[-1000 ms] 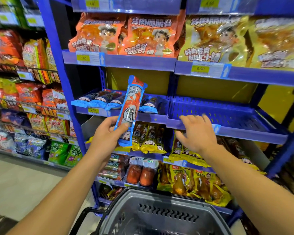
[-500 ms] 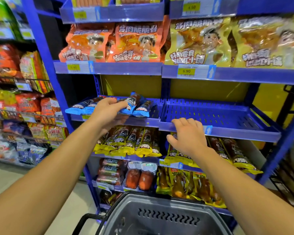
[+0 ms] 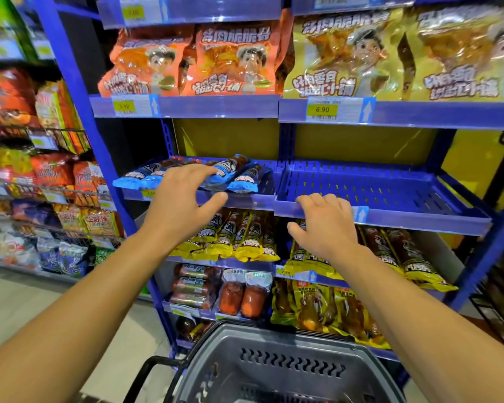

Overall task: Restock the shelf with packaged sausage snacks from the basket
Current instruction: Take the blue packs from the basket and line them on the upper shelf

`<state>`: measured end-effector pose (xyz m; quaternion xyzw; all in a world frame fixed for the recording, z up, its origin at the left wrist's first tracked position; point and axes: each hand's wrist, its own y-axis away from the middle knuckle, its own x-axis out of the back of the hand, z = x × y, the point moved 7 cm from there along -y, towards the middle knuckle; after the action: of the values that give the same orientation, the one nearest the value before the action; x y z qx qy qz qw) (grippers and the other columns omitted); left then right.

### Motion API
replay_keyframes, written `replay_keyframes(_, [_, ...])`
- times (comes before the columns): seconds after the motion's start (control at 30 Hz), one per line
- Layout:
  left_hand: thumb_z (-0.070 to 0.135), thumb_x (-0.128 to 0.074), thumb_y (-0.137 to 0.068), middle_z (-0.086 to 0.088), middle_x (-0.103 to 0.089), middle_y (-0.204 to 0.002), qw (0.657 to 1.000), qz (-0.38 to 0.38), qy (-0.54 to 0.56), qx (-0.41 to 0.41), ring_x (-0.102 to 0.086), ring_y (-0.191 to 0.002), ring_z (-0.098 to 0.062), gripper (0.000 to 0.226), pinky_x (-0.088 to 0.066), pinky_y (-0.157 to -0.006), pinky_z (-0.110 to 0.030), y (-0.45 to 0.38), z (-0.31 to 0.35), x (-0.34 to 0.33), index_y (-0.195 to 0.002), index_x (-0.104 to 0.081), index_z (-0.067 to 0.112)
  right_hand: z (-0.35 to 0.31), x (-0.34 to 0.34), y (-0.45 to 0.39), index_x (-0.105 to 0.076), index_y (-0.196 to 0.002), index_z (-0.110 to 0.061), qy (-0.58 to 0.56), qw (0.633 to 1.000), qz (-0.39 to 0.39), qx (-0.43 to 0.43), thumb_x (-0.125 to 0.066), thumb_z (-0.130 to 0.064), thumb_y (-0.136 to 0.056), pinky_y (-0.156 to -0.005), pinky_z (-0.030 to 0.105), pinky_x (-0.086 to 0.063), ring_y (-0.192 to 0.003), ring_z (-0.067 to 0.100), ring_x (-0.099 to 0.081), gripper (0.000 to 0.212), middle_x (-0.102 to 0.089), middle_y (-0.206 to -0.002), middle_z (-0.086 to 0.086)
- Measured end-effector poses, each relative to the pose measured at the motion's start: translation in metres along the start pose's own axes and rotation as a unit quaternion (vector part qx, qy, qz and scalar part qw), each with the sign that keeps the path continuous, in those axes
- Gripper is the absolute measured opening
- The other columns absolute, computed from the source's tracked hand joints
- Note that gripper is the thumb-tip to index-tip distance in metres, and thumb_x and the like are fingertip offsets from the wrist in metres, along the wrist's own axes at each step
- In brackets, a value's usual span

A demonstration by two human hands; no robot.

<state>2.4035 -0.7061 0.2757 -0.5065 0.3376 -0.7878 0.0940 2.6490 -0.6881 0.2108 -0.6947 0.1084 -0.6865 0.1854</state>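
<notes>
Several blue-wrapped sausage snack packs point(image 3: 239, 174) lie side by side on the left blue shelf tray point(image 3: 242, 200) at mid height. My left hand point(image 3: 184, 196) hovers just in front of them, fingers spread and relaxed, holding nothing. The fingertips are close to the packs. My right hand point(image 3: 326, 225) rests with curled fingers on the front lip of the right blue tray point(image 3: 390, 193), which holds no packs. The grey basket point(image 3: 274, 365) stands below at the bottom edge; its inside is mostly out of sight.
Yellow-wrapped sausage packs point(image 3: 239, 239) fill the shelf beneath. Orange snack bags point(image 3: 192, 62) and yellow snack bags point(image 3: 390, 53) sit on the shelf above. More packaged meats point(image 3: 242, 295) lie lower down. Another snack rack point(image 3: 41, 170) stands to the left across a bare floor strip.
My left hand carried a blue sausage pack up to the left tray, laid it among the others and let go. My right hand stayed on the right tray's lip.
</notes>
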Motion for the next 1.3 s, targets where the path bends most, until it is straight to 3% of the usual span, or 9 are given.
replay_keyframes(0.13, [0.059, -0.047, -0.083, -0.003, -0.053, -0.14, 0.999, -0.035, -0.025, 0.001, -0.042, -0.131, -0.026, 0.068, -0.033, -0.11, -0.041, -0.005, 0.002, -0.016, -0.138, -0.053, 0.019, 0.0, 0.001, 0.001, -0.045, -0.137, -0.025, -0.003, 1.0, 0.002, -0.001, -0.044, -0.056, -0.093, -0.103, 0.04, -0.029, -0.115, 0.024, -0.047, 0.053, -0.055, -0.125, -0.004])
replay_keyframes(0.27, [0.07, -0.034, -0.078, -0.002, -0.055, -0.139, 0.997, -0.049, -0.063, 0.003, -0.044, -0.128, -0.029, 0.078, -0.036, -0.106, -0.045, -0.018, 0.009, -0.025, -0.136, -0.054, 0.02, 0.0, 0.001, 0.002, -0.045, -0.137, -0.025, -0.003, 1.0, -0.001, 0.0, -0.045, -0.055, -0.093, -0.102, 0.04, -0.029, -0.115, 0.024, -0.047, 0.053, -0.055, -0.124, -0.003])
replay_keyframes(0.53, [0.066, -0.044, -0.084, -0.002, -0.051, -0.143, 0.993, -0.086, -0.086, 0.015, -0.04, -0.131, -0.03, 0.07, -0.034, -0.108, -0.048, -0.028, 0.007, -0.043, -0.139, -0.051, 0.022, -0.001, 0.003, 0.003, -0.046, -0.135, -0.025, -0.011, 1.0, -0.006, -0.001, -0.046, -0.053, -0.091, -0.1, 0.04, -0.03, -0.112, 0.024, -0.047, 0.052, -0.055, -0.121, -0.004])
replay_keyframes(0.63, [0.067, -0.038, -0.08, -0.002, -0.05, -0.144, 0.993, -0.091, -0.081, 0.013, -0.04, -0.132, -0.029, 0.075, -0.033, -0.109, -0.048, -0.026, 0.008, -0.044, -0.141, -0.049, 0.023, -0.002, 0.003, 0.003, -0.044, -0.138, -0.025, -0.018, 1.0, -0.012, -0.002, -0.046, -0.053, -0.092, -0.103, 0.04, -0.029, -0.116, 0.025, -0.045, 0.054, -0.054, -0.125, -0.004])
replay_keyframes(0.8, [0.056, -0.053, -0.09, -0.006, -0.043, -0.15, 0.995, -0.063, -0.074, -0.004, -0.033, -0.139, -0.029, 0.066, -0.024, -0.115, -0.044, -0.016, 0.011, -0.035, -0.145, -0.043, 0.021, -0.002, 0.004, 0.006, -0.032, -0.149, -0.023, 0.0, 1.0, -0.024, -0.002, -0.044, -0.054, -0.094, -0.115, 0.043, -0.019, -0.132, 0.026, -0.037, 0.064, -0.046, -0.142, -0.002])
replay_keyframes(0.93, [0.061, -0.043, -0.086, -0.007, -0.04, -0.152, 0.997, -0.05, -0.059, -0.004, -0.031, -0.142, -0.03, 0.072, -0.022, -0.117, -0.049, 0.015, 0.008, -0.032, -0.146, -0.042, 0.022, -0.008, 0.006, 0.021, -0.023, -0.155, -0.025, 0.005, 1.0, -0.003, 0.0, -0.047, -0.051, -0.094, -0.12, 0.054, 0.0, -0.149, 0.029, -0.015, 0.071, -0.031, -0.157, -0.002])
replay_keyframes(1.1, [0.059, -0.044, -0.085, -0.008, -0.043, -0.15, 0.998, -0.061, -0.019, 0.002, -0.034, -0.14, -0.032, 0.072, -0.026, -0.116, -0.05, 0.083, 0.011, -0.053, -0.144, -0.047, 0.017, -0.028, -0.002, 0.068, -0.037, -0.15, -0.019, -0.027, 0.997, 0.064, 0.045, -0.061, -0.049, -0.087, -0.118, 0.057, -0.013, -0.147, 0.034, -0.025, 0.074, -0.039, -0.155, 0.006])
replay_keyframes(1.2, [0.056, -0.045, -0.085, -0.011, -0.048, -0.146, 0.996, -0.092, 0.016, -0.004, -0.04, -0.136, -0.034, 0.07, -0.031, -0.113, -0.051, 0.131, 0.015, -0.088, -0.14, -0.051, 0.014, -0.035, -0.038, 0.111, -0.039, -0.149, -0.019, -0.052, 0.996, 0.024, 0.065, -0.062, -0.048, -0.085, -0.117, 0.056, -0.017, -0.146, 0.033, -0.029, 0.074, -0.042, -0.152, 0.005])
replay_keyframes(1.3, [0.059, -0.043, -0.084, -0.01, -0.046, -0.147, 0.986, -0.162, 0.023, 0.015, -0.039, -0.137, -0.035, 0.072, -0.031, -0.113, -0.053, 0.189, 0.016, -0.131, -0.141, -0.049, 0.016, -0.035, -0.085, 0.161, -0.033, -0.153, -0.021, -0.072, 0.993, -0.065, 0.064, -0.061, -0.049, -0.086, -0.119, 0.052, -0.012, -0.148, 0.032, -0.023, 0.078, -0.037, -0.155, 0.004])
